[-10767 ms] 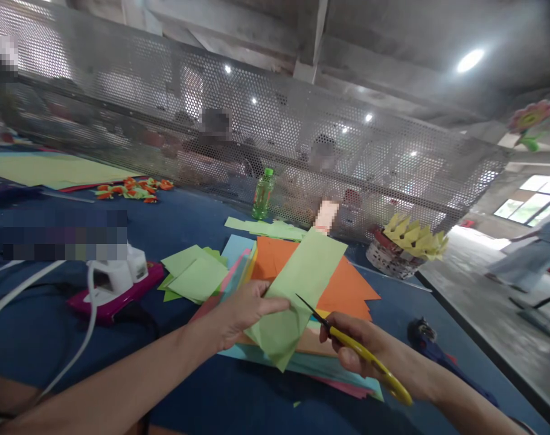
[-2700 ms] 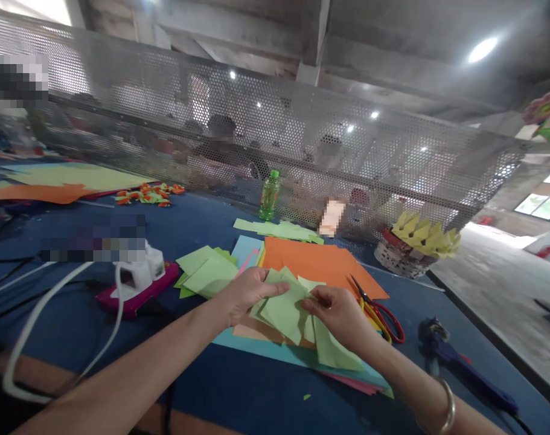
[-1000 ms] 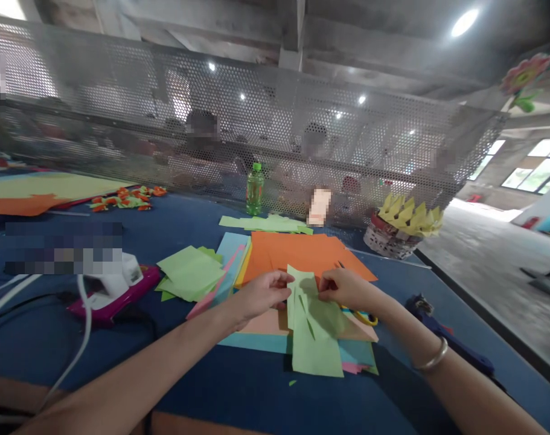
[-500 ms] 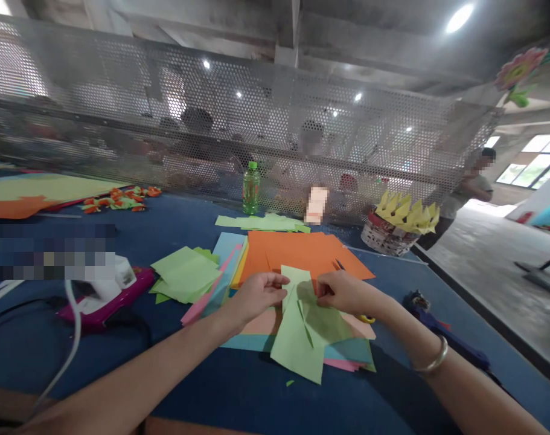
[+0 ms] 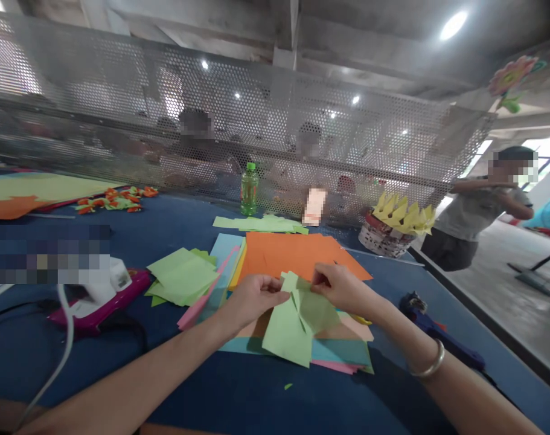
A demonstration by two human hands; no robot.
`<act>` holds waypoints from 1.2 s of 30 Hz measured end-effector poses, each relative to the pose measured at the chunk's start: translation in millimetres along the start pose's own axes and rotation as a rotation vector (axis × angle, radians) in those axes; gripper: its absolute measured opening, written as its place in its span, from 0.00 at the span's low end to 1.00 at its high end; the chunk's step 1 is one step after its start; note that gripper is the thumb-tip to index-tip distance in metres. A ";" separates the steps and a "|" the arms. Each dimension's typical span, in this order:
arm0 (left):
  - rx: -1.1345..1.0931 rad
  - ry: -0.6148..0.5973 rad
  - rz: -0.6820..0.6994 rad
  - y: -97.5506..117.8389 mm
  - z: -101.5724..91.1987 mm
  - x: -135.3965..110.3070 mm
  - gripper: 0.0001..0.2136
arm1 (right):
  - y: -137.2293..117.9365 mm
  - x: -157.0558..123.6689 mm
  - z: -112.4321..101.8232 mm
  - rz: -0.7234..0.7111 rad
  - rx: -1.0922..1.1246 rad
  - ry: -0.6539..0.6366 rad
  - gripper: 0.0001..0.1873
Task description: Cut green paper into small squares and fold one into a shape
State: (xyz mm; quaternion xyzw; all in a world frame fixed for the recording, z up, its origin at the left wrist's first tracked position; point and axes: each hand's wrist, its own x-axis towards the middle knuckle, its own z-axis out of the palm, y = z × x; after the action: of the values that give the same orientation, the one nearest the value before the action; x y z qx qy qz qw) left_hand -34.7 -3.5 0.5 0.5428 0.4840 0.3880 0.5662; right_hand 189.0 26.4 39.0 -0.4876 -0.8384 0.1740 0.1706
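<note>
Pale green paper (image 5: 287,331), in overlapping folded pieces, is held between my two hands over a stack of coloured sheets. My left hand (image 5: 255,297) pinches its upper left edge between thumb and fingers. On the other side my right hand (image 5: 342,286) grips the upper right part with curled fingers. Beneath lie an orange sheet (image 5: 297,251) and light blue, pink and peach sheets. To the left rests a loose pile of green paper squares (image 5: 182,275). Part of something yellow (image 5: 361,320) shows under my right wrist.
A magenta power strip (image 5: 100,308) with cords lies at left, a blue-handled tool (image 5: 442,338) at right. Behind stand a green bottle (image 5: 250,190), a basket (image 5: 383,235) with yellow folded paper, and a perforated metal screen (image 5: 238,121). A person (image 5: 483,205) stands beyond the table.
The green paper has been raised and shifted slightly left, its lower end now higher. My right hand has moved up a little. The person at right has come closer.
</note>
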 end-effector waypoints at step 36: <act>-0.115 0.156 0.539 -8.1 -9.4 4.5 0.13 | -38.4 -12.2 37.6 -0.083 0.220 0.182 0.07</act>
State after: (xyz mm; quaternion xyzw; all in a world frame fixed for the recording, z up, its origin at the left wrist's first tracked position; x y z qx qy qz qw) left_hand -43.4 2.2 -7.5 0.5875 0.3415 0.5918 0.4335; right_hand 148.4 -6.7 22.0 -0.4448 -0.8146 0.2127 0.3056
